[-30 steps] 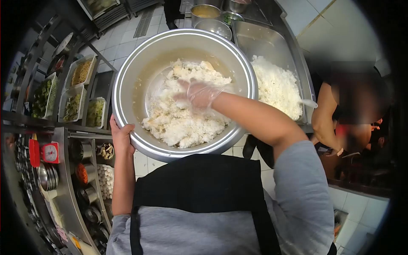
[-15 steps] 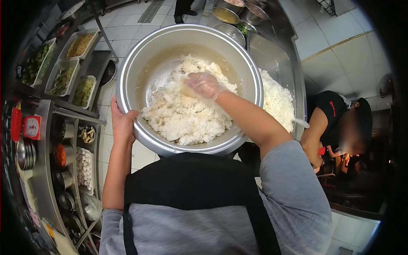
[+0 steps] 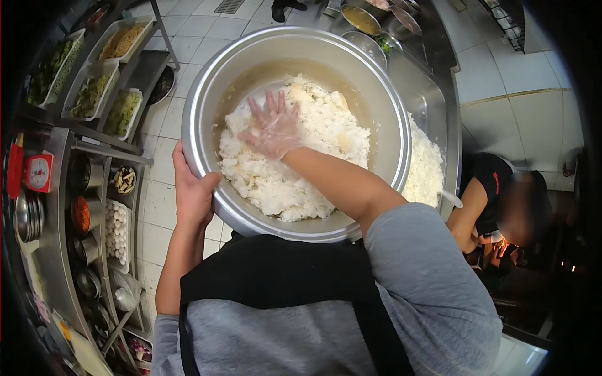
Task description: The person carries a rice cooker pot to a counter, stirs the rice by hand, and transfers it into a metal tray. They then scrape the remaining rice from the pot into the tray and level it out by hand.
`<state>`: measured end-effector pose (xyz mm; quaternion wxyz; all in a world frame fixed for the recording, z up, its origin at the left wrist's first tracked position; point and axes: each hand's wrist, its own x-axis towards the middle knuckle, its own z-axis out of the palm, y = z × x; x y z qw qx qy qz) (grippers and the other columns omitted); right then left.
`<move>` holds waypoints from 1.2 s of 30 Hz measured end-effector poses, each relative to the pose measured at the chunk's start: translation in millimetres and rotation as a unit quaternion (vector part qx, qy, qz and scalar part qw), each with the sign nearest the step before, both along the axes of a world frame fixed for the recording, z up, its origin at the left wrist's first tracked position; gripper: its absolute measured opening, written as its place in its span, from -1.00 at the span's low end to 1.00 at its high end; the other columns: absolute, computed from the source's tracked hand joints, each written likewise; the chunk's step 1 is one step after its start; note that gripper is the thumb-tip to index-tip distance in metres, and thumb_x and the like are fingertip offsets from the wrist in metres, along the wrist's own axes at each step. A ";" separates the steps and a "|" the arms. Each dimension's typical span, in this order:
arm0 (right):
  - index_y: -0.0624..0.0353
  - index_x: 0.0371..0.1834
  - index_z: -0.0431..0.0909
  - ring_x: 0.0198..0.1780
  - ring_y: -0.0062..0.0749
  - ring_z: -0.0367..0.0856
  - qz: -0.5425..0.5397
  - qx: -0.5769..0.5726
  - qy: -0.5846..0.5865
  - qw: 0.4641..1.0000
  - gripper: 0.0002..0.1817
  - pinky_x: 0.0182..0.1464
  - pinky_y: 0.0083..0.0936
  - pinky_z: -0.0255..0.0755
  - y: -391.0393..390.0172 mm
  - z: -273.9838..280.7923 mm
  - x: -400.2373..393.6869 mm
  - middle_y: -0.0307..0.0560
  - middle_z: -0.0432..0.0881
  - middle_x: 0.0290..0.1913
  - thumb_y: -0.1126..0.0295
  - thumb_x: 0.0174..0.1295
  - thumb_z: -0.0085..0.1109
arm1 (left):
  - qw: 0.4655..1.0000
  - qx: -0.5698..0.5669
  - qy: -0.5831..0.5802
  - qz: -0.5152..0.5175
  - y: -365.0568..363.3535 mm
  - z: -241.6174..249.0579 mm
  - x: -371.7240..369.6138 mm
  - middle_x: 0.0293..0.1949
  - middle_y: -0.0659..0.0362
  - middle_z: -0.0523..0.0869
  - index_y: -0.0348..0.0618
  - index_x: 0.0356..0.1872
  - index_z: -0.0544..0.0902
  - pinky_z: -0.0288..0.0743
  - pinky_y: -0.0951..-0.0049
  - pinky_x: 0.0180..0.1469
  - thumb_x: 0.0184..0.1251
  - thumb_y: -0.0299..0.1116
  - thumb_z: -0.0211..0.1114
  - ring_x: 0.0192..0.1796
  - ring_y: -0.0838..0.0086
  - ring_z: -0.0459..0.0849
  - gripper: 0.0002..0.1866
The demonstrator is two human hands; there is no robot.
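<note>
A large round metal pot [image 3: 199,119] is in front of my body, tilted toward me, with cooked rice [image 3: 332,125] heaped inside, partly browned. My left hand [image 3: 193,191] grips the pot's left rim, thumb on the near side and fingers mostly hidden around the outside. My right hand [image 3: 273,128], in a clear plastic glove, lies on the rice with its fingers spread and pointing away from me. Nothing is held in it. The pot's underside and what supports it are hidden.
More white rice [image 3: 423,166] lies in a metal tray [image 3: 433,94] at the right, with a white handle [image 3: 452,199] sticking out. A co-worker [image 3: 489,194] bends near a flame. Left shelves carry vegetable baskets [image 3: 94,91], a red scale [image 3: 39,172] and eggs [image 3: 117,229].
My right hand has moved left across the rice, and its fingers have gone from curled to spread. My left hand keeps its grip on the rim. The view has shifted slightly.
</note>
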<state>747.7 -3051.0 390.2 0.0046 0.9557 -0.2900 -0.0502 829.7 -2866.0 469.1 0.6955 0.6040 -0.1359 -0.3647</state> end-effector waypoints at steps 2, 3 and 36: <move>-0.12 0.51 -0.21 0.52 0.05 -0.40 -0.039 0.006 -0.042 0.998 -0.14 0.45 0.03 -0.36 -6.3 -9.9 5.6 0.10 -0.27 0.51 -0.35 0.24 -0.44 | 1.000 -0.008 -0.012 -0.003 0.6 -1.5 1.9 0.05 0.02 0.39 -0.21 0.27 0.11 0.34 0.39 0.17 -0.21 -0.70 0.07 0.11 0.31 0.43 -0.18; -0.10 0.50 -0.18 0.52 0.03 -0.39 -0.059 0.014 -0.065 0.996 -0.15 0.46 -0.01 -0.35 -11.5 -15.6 9.8 0.11 -0.27 0.51 -0.33 0.25 -0.40 | 1.000 -0.013 -0.024 -0.003 0.8 -6.3 3.8 0.05 0.02 0.39 -0.22 0.27 0.11 0.34 0.39 0.16 -0.21 -0.70 0.07 0.11 0.31 0.43 -0.18; 0.10 -0.11 0.56 -0.12 -0.26 0.55 0.056 0.408 0.000 0.911 -0.70 -0.01 -0.39 0.47 -17.0 125.7 -103.4 -0.07 0.60 -0.17 0.22 0.12 0.15 | 0.998 -0.029 0.050 -0.002 3.8 -9.7 11.3 0.07 0.00 0.40 -0.21 0.23 0.17 0.42 0.38 0.12 -0.18 -0.70 0.13 0.09 0.29 0.47 -0.23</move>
